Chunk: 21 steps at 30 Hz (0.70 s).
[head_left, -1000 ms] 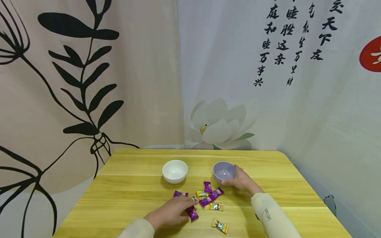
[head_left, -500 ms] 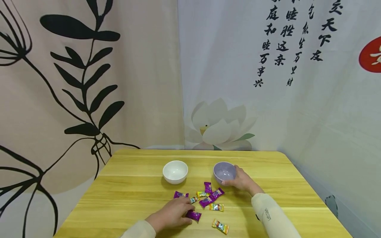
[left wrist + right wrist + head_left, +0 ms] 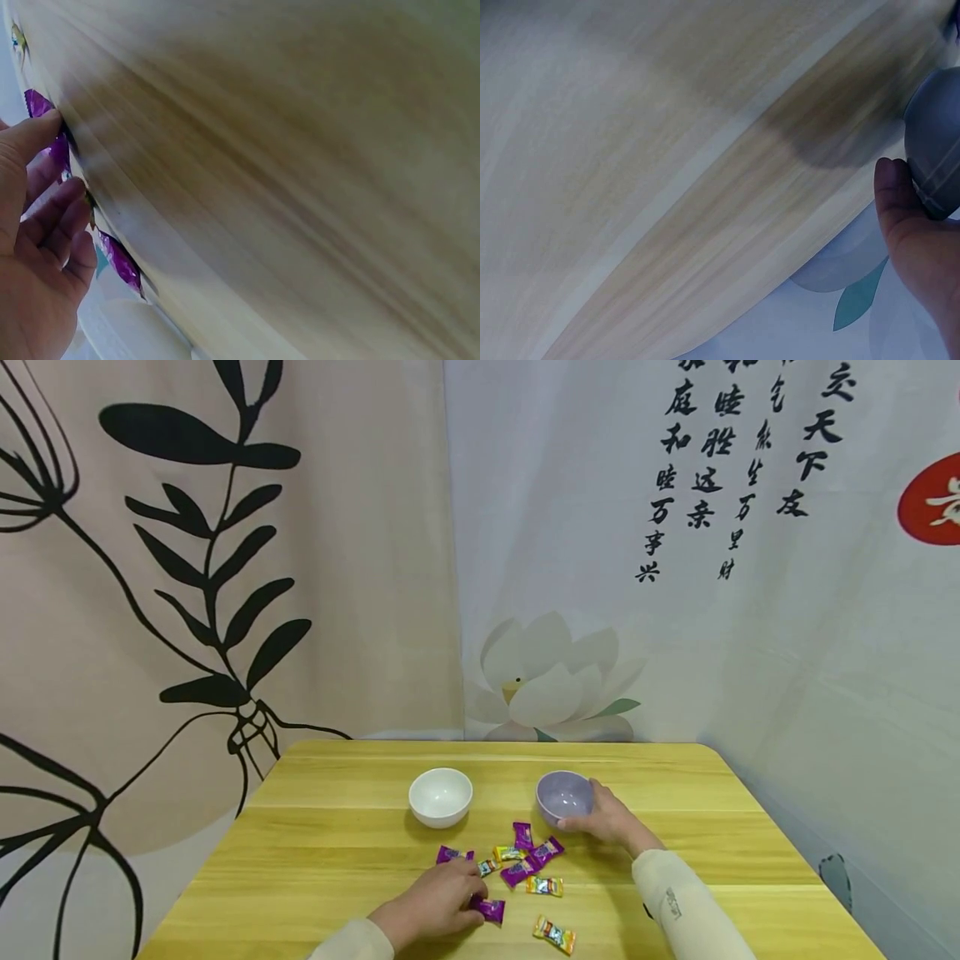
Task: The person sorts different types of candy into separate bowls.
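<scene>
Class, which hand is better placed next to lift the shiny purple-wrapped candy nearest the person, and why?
Probably the left: the left grip pinches that candy, while the right grip holds the round, glossy lilac bowl, farther away.

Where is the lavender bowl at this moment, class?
In the head view, the lavender bowl is on the table, right of the white bowl and just beyond the candies, with the right hand holding its right side.

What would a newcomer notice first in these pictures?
Probably the black plant print on the backdrop, at left. Then come purple candies and yellow candies scattered on the table, one purple candy pinched by the left hand. Beyond them stand a white bowl and, right of it, a lavender bowl, held by the right hand.
</scene>
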Motion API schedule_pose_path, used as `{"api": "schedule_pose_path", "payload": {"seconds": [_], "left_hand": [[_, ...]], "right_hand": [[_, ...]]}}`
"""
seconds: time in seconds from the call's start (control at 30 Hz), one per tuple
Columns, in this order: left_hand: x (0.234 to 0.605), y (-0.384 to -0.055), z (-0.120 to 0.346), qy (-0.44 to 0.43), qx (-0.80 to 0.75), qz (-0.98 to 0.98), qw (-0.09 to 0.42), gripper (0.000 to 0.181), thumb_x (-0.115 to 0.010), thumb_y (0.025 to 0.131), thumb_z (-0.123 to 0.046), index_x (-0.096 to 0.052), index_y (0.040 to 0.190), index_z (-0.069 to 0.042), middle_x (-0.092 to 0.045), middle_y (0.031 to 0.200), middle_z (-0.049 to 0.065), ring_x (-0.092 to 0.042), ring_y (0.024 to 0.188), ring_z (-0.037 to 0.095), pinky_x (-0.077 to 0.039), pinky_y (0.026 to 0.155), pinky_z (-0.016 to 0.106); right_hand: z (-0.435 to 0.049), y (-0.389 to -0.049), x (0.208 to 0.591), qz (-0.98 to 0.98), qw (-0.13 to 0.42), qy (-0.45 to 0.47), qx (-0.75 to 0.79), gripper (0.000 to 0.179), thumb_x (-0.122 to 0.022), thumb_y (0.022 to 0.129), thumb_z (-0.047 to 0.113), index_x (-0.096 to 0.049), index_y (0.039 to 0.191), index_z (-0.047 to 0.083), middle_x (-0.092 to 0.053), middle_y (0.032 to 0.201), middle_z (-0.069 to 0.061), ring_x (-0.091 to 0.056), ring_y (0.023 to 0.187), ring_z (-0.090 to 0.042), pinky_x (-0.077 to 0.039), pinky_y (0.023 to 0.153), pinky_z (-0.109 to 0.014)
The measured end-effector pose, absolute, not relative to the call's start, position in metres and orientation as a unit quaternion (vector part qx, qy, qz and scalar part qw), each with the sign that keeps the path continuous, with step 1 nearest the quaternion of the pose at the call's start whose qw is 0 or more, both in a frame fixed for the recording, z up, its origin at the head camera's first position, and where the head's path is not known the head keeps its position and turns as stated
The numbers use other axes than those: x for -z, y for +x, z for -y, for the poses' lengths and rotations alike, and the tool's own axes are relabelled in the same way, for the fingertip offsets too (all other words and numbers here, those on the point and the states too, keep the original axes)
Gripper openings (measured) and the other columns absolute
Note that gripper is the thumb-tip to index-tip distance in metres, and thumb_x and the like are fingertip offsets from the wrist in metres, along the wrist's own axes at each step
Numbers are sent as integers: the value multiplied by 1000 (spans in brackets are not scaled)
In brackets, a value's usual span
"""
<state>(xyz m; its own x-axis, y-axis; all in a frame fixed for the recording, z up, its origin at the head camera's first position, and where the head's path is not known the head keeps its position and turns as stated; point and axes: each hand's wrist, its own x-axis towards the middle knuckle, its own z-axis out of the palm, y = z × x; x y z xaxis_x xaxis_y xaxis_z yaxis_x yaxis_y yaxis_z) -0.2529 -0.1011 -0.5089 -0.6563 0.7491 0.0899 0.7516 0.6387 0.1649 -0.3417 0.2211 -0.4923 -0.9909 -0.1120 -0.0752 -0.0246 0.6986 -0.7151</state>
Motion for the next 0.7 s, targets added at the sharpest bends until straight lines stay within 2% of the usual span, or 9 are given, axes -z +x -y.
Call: {"api": "schedule_pose_path", "payload": {"seconds": [0.2,0.43,0.7], "left_hand": [[509,-254,100,-397,113,911,-4,19,-78,84,-34,-74,96,-20,-59,88,-15,-54,86,2,-48,80,24],[506,-256,97,-359,159,920,-23,20,-77,84,-34,-75,98,-20,-60,87,-17,-53,84,2,-48,79,26],[496,-261,89,-324,209,923,7,22,-77,85,-33,-74,98,-15,-58,86,-15,-53,82,3,-48,77,28]], "right_hand": [[-222,-342,494,-921,53,-39,384,122,-85,72,51,-17,152,-9,-32,149,-33,-37,132,-52,-30,106,-64],[-222,-343,494,-919,58,-31,388,122,-85,72,52,-16,153,-8,-31,150,-33,-36,133,-51,-30,107,-64],[-223,-343,496,-920,47,-46,387,121,-86,72,50,-17,153,-9,-34,149,-32,-38,132,-50,-31,107,-63]]}}
